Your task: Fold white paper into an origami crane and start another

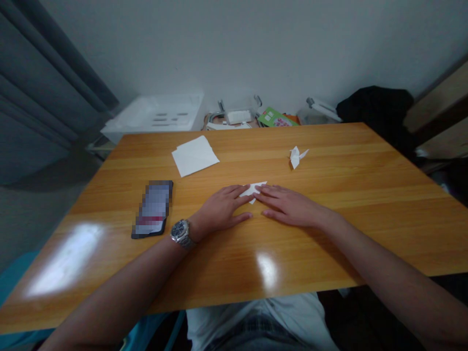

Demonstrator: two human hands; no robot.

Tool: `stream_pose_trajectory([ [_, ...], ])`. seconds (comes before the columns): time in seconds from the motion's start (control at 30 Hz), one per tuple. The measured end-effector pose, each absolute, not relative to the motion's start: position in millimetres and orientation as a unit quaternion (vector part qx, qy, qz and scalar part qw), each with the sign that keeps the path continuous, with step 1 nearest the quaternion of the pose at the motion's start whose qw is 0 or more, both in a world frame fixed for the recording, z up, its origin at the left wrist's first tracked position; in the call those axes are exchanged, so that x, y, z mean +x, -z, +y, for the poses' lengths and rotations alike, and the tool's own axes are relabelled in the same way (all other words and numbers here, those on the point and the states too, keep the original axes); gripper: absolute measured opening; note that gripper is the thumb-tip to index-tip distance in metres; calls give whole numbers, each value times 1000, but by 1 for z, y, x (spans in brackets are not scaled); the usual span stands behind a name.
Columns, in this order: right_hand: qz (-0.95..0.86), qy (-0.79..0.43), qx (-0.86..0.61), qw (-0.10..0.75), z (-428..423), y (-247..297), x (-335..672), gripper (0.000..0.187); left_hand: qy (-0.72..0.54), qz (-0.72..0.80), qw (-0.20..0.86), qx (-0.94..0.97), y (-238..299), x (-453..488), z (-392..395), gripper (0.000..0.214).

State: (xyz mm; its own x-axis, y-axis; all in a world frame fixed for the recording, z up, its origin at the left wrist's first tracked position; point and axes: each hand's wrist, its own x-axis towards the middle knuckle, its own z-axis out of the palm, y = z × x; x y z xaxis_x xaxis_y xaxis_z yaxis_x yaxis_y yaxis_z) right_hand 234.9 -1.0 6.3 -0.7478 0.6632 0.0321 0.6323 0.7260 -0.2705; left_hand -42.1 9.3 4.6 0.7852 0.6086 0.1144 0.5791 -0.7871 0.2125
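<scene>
A small folded piece of white paper (251,190) lies flat on the wooden table in front of me, its visible part roughly triangular. My left hand (226,207), with a metal watch (180,231) on the wrist, rests its stretched fingertips on the paper's left side. From the right, my right hand (287,204) lays its extended fingers on the paper's other side. Both thumbs are apart from the fingers and point inward. Part of the paper is hidden under the fingers. Beyond my right hand stands a folded white paper crane (295,157).
White paper sheets (195,156) lie toward the back left of the table (329,253). A smartphone (152,209) with a blurred screen is left of my left hand. Behind the table's far edge are a white plastic tray (161,114), a green booklet (276,118) and a black cloth-like item (376,107).
</scene>
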Motion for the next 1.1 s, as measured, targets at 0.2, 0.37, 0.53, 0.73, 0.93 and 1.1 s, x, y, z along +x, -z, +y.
stream_pose_trajectory([
  [0.2, -924, -128, -355, 57, -9, 5, 241, 75, -90, 311, 90, 942, -8, -43, 10, 55],
  [0.37, -928, -123, -348, 56, -10, 5, 242, 69, -105, 320, 105, 936, -6, -44, 12, 58],
  [0.53, -927, -132, -347, 47, -9, 2, 242, 68, -100, 319, 92, 938, -2, -43, 13, 58],
  [0.73, -927, -145, -341, 50, -10, 0, 242, 70, -102, 317, 93, 938, -2, -43, 12, 59],
  [0.93, -926, -140, -344, 73, -7, 2, 244, 70, -95, 320, 92, 938, 0, -44, 12, 58],
  [1.1, -898, -124, -410, 103, -5, 6, 244, 62, -100, 318, 91, 938, 0, -44, 12, 58],
])
